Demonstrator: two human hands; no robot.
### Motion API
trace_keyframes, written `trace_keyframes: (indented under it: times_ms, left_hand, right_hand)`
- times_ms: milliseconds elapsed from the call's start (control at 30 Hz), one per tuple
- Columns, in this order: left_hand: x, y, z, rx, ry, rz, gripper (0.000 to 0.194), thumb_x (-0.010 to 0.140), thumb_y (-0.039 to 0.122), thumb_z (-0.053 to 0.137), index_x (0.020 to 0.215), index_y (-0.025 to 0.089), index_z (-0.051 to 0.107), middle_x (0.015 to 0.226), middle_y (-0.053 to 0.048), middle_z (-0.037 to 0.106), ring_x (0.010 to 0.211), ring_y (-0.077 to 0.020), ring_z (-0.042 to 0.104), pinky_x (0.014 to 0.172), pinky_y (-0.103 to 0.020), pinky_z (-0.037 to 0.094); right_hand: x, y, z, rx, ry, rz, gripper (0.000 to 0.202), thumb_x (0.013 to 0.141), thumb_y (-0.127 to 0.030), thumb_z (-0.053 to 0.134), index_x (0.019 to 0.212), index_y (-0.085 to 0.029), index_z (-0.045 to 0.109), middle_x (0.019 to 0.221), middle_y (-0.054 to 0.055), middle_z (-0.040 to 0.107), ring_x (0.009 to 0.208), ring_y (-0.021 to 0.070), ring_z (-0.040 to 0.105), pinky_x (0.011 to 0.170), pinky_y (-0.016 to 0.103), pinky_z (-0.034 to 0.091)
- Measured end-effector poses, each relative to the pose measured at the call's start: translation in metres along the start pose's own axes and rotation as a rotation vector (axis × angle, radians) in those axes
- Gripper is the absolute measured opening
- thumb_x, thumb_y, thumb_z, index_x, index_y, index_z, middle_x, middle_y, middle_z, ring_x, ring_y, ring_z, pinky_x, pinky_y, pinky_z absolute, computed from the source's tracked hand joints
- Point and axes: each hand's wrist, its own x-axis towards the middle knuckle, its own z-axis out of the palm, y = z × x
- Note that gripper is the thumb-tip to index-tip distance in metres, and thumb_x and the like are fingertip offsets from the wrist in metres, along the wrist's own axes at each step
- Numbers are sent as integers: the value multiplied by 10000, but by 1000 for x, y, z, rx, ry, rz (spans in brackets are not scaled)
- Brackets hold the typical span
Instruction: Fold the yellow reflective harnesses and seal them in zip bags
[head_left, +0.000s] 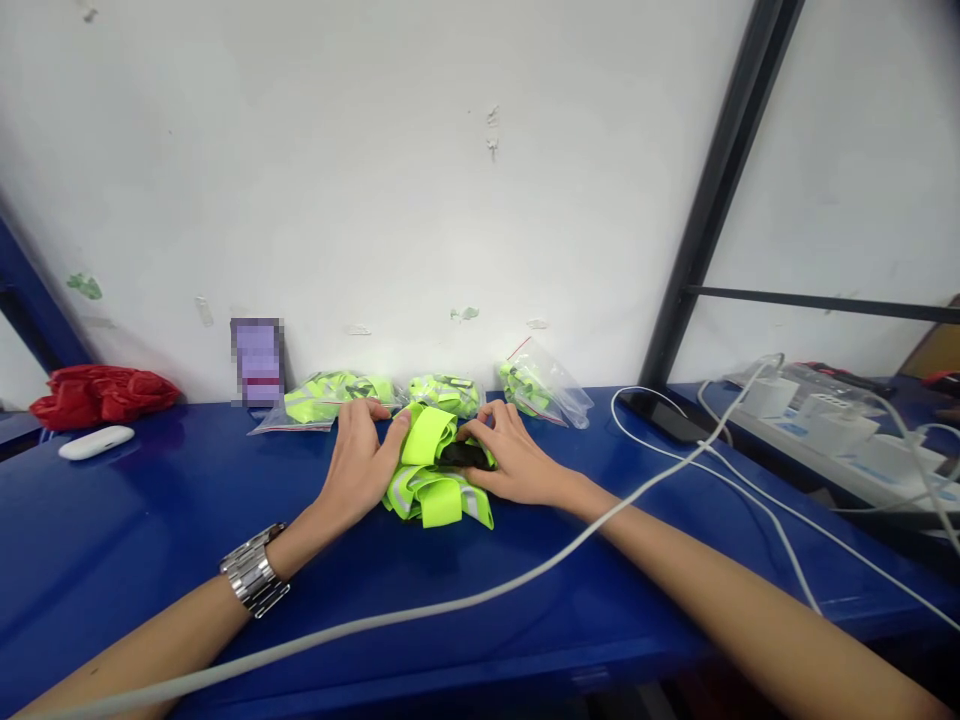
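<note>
A bundle of neon yellow straps [441, 500] with grey reflective stripes and a black part lies folded on the blue table [360, 620]. My left hand [364, 455], with a metal watch on its wrist, is wrapped against the bundle's left side. On the right side my right hand [514, 455] has its fingers curled around the black part and the strap beside it. Behind the bundle, close to the wall, are clear bags of similar yellow straps: one at left [341, 392], one in the middle [446, 392] and one at right [529, 385].
A red plastic bag [105, 395], a white case [96, 442] and a pixelated upright purple item [259, 360] are at left. A white cable [450, 603] crosses in front of my arms. A dark phone [664, 415] and white chargers [836, 430] are at right, by a black post [709, 200].
</note>
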Motion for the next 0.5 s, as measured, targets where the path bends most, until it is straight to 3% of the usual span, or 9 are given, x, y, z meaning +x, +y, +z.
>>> trace_keyframes:
  times_ms: [100, 200, 267, 367, 433, 500]
  left_hand:
    - [-3, 9, -7, 33, 106, 304, 151, 901, 307, 470, 986, 183, 471, 1070, -103, 500, 1085, -249, 490, 942, -423, 420]
    - [-10, 25, -15, 92, 33, 703, 219, 849, 253, 533, 1053, 180, 504, 1148, -132, 476, 1117, -276, 476, 967, -462, 415]
    - [-15, 36, -17, 172, 13, 900, 306, 795, 314, 611, 1065, 191, 533, 1183, -141, 430, 1115, -301, 467, 950, -483, 433]
    - [-17, 45, -16, 329, 216, 981, 370, 728, 369, 694, 1048, 218, 588, 1140, -126, 412, 1082, -304, 454, 904, -479, 457]
    - [-16, 46, -14, 442, 345, 1044, 358, 720, 343, 715, 1048, 241, 618, 1056, -100, 451, 1033, -270, 457, 909, -440, 458]
    - [-14, 47, -12, 537, 318, 1118, 332, 750, 348, 693, 1061, 250, 629, 1025, -88, 511, 1011, -245, 475, 949, -407, 444]
  right_hand:
    - [5, -1, -6, 23, 150, -5, 215, 909, -337, 511, 1020, -176, 598, 1043, 112, 496, 967, 248, 448, 862, 421, 422]
    - [15, -2, -24, 122, 301, -30, 190, 909, -337, 529, 920, -171, 620, 1008, 103, 539, 928, 227, 481, 822, 383, 429]
    - [25, -5, -43, 262, 310, -65, 190, 891, -340, 555, 832, -168, 610, 882, 65, 547, 803, 181, 515, 712, 318, 441]
    - [42, -11, -77, 389, 333, -109, 242, 855, -390, 604, 779, -160, 614, 816, 24, 557, 709, 131, 521, 622, 254, 414]
    - [53, -15, -99, 421, 349, -73, 332, 859, -433, 590, 690, -147, 602, 647, -18, 510, 613, 106, 496, 551, 227, 372]
    - [62, -19, -116, 506, 421, -40, 385, 851, -480, 591, 673, -139, 599, 593, -28, 491, 589, 103, 507, 531, 215, 375]
